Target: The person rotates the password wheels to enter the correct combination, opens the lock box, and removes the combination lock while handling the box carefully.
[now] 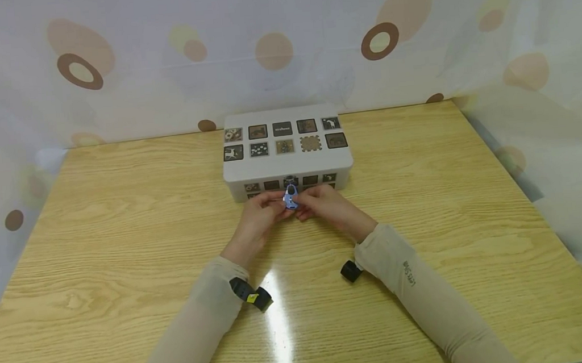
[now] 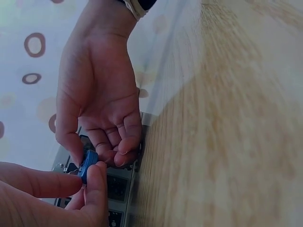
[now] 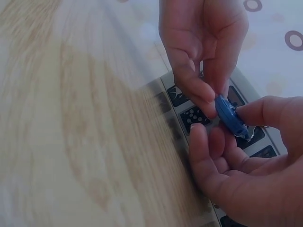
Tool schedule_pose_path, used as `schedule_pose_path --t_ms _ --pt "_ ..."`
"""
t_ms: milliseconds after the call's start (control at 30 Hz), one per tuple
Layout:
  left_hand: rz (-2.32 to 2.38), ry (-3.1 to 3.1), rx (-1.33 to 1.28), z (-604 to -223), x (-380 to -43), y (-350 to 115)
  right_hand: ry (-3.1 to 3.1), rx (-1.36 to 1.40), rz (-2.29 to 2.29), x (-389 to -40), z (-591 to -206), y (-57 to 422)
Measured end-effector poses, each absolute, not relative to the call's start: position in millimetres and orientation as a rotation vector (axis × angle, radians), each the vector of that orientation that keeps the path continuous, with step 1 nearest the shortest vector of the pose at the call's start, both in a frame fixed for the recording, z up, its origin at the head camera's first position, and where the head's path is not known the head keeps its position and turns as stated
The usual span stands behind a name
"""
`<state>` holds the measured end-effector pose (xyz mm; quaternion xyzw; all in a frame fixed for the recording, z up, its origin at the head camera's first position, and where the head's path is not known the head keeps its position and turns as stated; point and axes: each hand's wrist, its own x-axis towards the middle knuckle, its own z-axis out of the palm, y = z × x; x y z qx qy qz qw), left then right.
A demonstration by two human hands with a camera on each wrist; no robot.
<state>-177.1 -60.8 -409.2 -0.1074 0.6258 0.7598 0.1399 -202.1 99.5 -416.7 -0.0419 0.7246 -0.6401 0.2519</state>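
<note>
A person's left hand (image 1: 258,217) and right hand (image 1: 330,207) meet over a small blue padlock (image 1: 290,200) at the front of a white box (image 1: 289,163), which stands with its lid down toward the far edge of a wood-grain desk (image 1: 121,246). Both grips are clamped on the padlock, the left pinching it from one side and the right from the other, its thumb (image 3: 260,112) pressed to the blue body. The padlock is held just in front of the box's metal catch (image 1: 290,178), its curved shackle (image 1: 290,186) pointing up toward that fitting; whether the shackle runs through the catch, and whether it is locked, cannot be told from these views. Rows of picture squares (image 1: 259,149) decorate the box, and a spotted backdrop (image 1: 151,95) hangs behind the desk. Pale sleeves (image 1: 192,331) cover the forearms, with a black strap (image 1: 241,288) at the left wrist. The step in hand looks to be the close finger work of handling the padlock at the catch. The next move would seem to call for one hand to keep the body steady while the other works the shackle, in line with the catch and without pushing the box back
</note>
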Motion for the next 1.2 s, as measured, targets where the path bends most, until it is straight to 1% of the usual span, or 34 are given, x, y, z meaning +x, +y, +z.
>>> schedule_pose_path --t_ms 600,1200 --pt "2.192 1.8 -0.326 -406.9 -177.8 -61.0 1.974 -0.184 -1.674 -205.5 -414.9 104.7" --pt "2.2 1.804 -0.306 -409.4 -177.3 -61.3 1.974 -0.16 -1.711 -204.3 -417.6 104.1"
